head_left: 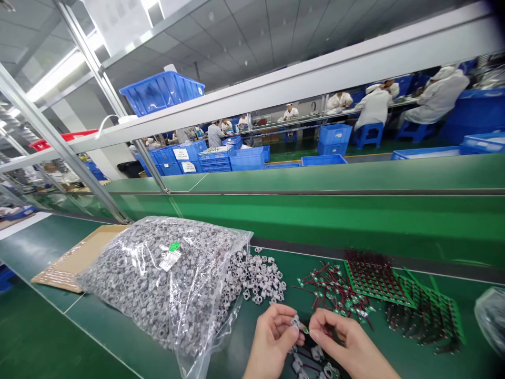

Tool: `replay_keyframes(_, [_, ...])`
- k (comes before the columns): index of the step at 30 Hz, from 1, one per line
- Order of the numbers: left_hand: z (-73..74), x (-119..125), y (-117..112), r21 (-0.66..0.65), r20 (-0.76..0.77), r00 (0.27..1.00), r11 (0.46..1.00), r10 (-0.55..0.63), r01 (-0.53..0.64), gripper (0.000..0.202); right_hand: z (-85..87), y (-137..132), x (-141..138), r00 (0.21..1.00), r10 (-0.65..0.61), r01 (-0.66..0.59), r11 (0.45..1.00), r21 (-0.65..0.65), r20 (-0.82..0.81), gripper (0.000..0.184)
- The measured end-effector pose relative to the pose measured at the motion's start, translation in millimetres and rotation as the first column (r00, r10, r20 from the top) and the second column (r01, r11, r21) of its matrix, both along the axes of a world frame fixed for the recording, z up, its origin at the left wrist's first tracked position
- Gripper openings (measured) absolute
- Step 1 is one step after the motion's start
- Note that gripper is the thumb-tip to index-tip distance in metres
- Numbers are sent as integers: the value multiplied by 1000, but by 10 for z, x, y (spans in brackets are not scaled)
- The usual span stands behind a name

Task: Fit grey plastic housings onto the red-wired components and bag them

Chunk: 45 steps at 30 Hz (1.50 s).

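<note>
Between thumb and fingers, my left hand point(273, 339) pinches a small grey plastic part point(295, 321). Close beside it, my right hand point(342, 337) is closed on a small green circuit board point(305, 330) at the grey part's edge. Whether the board sits inside the part cannot be made out. Below my hands lie several grey parts with dark red wires point(315, 363), partly covered by my fingers. A loose heap of grey plastic parts point(262, 279) spreads from the mouth of a large clear bag point(158, 279) full of them. Small boards with red wires point(335, 289) lie beyond my right hand.
Green board panels point(434, 305) with dark wires lie at the right, near a clear plastic bundle point(491, 318). A cardboard sheet point(87, 252) lies left of the bag. Behind runs a green conveyor belt point(335, 216) under a metal shelf frame holding a blue bin point(163, 92). People in white work farther back.
</note>
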<state>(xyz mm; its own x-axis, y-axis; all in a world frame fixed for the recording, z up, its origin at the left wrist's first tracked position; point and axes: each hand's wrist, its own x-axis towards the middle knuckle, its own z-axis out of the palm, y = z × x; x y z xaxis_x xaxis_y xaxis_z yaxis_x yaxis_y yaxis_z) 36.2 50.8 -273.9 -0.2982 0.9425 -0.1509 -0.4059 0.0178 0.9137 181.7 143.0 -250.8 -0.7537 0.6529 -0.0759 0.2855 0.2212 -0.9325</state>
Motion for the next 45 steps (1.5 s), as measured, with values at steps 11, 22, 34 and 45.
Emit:
replay_keyframes(11, [62,-14,-43,-82,-280,957,995,-72,51,31,53,-85,38,996,74,-91,861,500,54,22])
replay_keyframes(22, [66,-8,-54,-69,-309,950,997,-38,17,34,-159,-60,107,999,51,-25,724,690,-17,19])
replay_keyframes(34, [-12,64,-32,-49,-510,859,995,53,-90,23,-61,-102,-17,998,15,-23,990,139,54,23])
replay_keyframes(45, [-222,178,-75,112,-783,607,991,135,-77,25,-116,-156,91,999,43,-46,963,267,19,17])
